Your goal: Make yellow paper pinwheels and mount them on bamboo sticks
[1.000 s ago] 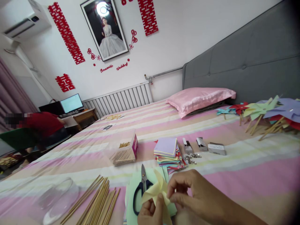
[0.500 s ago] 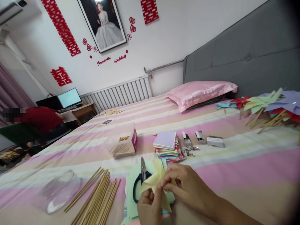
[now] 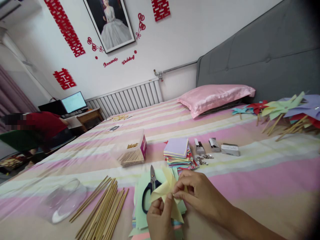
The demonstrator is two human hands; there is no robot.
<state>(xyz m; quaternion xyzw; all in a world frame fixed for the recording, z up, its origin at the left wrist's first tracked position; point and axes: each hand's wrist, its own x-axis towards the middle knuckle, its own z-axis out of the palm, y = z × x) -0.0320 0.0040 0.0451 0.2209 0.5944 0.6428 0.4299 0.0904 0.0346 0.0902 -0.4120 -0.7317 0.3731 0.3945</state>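
A pale yellow paper pinwheel point(image 3: 165, 188), its corners folded in toward the middle, is held above a stack of coloured paper. My left hand point(image 3: 161, 215) grips it from below, with the thumb at its centre. My right hand point(image 3: 197, 190) is closed in a pinch at the same centre; a tiny pale thing shows at its fingertips, too small to name. Beneath the pinwheel lie the green top sheets point(image 3: 141, 213) of the stack. Scissors point(image 3: 151, 186) with dark handles rest on them, partly covered by the pinwheel.
Wooden sticks point(image 3: 105, 210) and a clear plastic container point(image 3: 67, 200) lie at left. Beyond are a box of sticks point(image 3: 133, 153), a square paper stack point(image 3: 176, 150), loose metal pins point(image 3: 203, 159) and small boxes point(image 3: 230, 149). Finished pinwheels point(image 3: 287, 106) lie at right. A person in red point(image 3: 45, 126) sits far left.
Both hands stay at the pinwheel's centre. My right fingertips have shifted slightly, and the tiny pale thing now shows between them. The view has tilted down a little.
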